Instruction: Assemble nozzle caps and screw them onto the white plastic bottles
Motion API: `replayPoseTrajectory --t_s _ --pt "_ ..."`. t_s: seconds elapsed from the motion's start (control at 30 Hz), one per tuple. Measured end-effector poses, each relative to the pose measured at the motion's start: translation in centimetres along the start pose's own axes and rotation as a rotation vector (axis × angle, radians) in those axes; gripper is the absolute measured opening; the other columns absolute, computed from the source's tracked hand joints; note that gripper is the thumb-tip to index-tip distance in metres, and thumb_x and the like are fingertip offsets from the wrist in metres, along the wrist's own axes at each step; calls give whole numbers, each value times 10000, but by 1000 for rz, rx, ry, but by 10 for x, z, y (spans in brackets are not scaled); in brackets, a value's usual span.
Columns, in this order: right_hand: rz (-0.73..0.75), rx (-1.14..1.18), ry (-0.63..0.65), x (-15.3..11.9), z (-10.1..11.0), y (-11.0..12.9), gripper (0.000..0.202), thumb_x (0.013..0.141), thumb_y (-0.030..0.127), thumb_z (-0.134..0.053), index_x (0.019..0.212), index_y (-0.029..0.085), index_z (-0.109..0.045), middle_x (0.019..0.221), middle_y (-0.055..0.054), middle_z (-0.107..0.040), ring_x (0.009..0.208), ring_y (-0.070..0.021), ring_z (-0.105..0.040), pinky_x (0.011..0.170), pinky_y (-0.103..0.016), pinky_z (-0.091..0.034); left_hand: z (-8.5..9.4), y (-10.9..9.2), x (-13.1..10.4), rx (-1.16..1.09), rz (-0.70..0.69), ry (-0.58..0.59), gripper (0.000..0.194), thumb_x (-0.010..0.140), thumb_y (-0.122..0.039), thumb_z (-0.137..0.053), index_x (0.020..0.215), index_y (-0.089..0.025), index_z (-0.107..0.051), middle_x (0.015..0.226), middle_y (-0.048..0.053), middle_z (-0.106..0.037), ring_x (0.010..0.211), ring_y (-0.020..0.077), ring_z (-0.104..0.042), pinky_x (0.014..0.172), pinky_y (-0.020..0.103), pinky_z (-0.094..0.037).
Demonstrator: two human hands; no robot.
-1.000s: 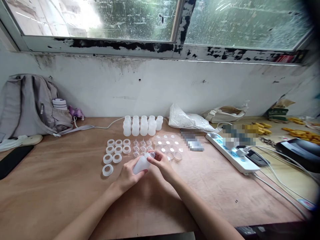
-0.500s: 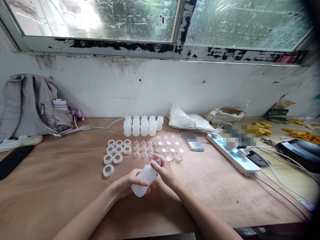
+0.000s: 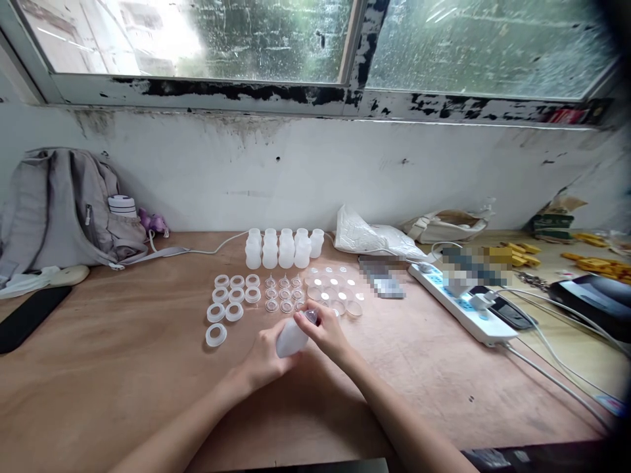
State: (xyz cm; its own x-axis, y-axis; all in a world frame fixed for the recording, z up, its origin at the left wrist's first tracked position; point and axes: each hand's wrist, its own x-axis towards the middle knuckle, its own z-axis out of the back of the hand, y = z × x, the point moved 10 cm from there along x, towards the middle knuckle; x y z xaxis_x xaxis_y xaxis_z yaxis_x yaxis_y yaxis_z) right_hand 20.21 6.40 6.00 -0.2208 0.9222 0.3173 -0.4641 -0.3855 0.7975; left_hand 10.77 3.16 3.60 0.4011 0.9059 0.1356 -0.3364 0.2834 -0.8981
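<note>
While the head view shows the left hand [image 3: 269, 351] wrapped round a translucent white bottle [image 3: 290, 339], the right hand [image 3: 329, 334] has thumb and fingers closed on the clear top [image 3: 311, 316]. Bottle's tilted, near side of the white rings [image 3: 215, 335]. Likely light, smooth, a bit slippery; body probably gives, top looks softer. Best hold: mid-body, light squeeze. Upright bottles [image 3: 270, 255] behind: contents can't tell. Backpack [image 3: 64, 203] side pocket holds a white lidded container [image 3: 121, 205].

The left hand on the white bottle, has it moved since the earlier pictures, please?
Yes, the left hand has moved slightly to the right, farther from the frontmost white ring lying on the table.
</note>
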Motion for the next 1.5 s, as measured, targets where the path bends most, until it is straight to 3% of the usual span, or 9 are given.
replayPoseTrajectory --t_s 0.17,0.27,0.33,0.57,0.67,0.73,0.9,1.03,1.5 --pt "143 -148 -53 6 25 9 253 801 397 -453 795 177 -577 546 9 -466 497 -118 -407 499 -240 -307 24 1 4 141 -86 -168 504 677 -316 -613 1138 -185 -458 1029 62 -607 887 217 -576 763 310 -450" --pt "75 -291 -106 14 55 -2 300 800 415 -447 650 181 -561 526 0 -465 497 -123 -413 497 -245 -294 37 3 5 156 -79 -247 492 707 -347 -589 1146 -180 -442 1071 76 -589 943 228 -558 806 337 -439" --pt "-17 -375 -36 17 65 -16 310 769 440 -481 610 186 -557 483 12 -438 463 -118 -400 470 -241 -272 42 4 5 155 -78 -276 481 719 -350 -578 1145 -179 -437 1073 78 -584 951 225 -554 814 341 -436" --pt "-217 -283 281 4 56 -60 261 623 319 -635 868 233 -613 589 19 -522 484 -117 -457 448 -222 -316 44 7 4 200 -122 -328 500 704 -365 -595 1137 -183 -421 1070 77 -582 919 216 -575 785 329 -459" --pt "-219 -197 341 2 44 -61 254 606 269 -652 854 223 -621 584 27 -508 497 -111 -455 457 -219 -335 45 8 4 256 -140 -343 500 697 -382 -602 1123 -194 -420 1032 61 -595 855 197 -596 715 304 -482" --pt "-169 -125 286 7 44 -50 237 635 319 -647 840 204 -613 553 34 -476 502 -111 -445 457 -221 -342 45 5 3 317 -181 -340 469 706 -380 -597 1111 -208 -436 1049 55 -592 883 196 -589 742 311 -479" --pt "-170 197 -105 18 71 -35 332 694 463 -586 838 165 -563 632 -7 -538 509 -124 -505 434 -243 -411 48 -5 2 456 -292 -341 442 743 -333 -568 1155 -229 -446 1097 57 -567 1017 216 -531 871 353 -429" --pt "-184 408 -120 19 60 -38 333 686 466 -601 795 155 -559 699 -38 -585 577 -152 -576 476 -264 -469 53 -3 2 511 -281 -370 451 744 -338 -560 1171 -234 -453 1070 58 -562 978 220 -544 833 336 -454" --pt "-159 426 6 9 6 -31 268 723 406 -589 811 158 -537 562 3 -556 497 -132 -546 472 -267 -471 49 1 5 530 -286 -251 496 707 -342 -593 1177 -244 -467 1047 55 -565 958 220 -544 811 299 -456"
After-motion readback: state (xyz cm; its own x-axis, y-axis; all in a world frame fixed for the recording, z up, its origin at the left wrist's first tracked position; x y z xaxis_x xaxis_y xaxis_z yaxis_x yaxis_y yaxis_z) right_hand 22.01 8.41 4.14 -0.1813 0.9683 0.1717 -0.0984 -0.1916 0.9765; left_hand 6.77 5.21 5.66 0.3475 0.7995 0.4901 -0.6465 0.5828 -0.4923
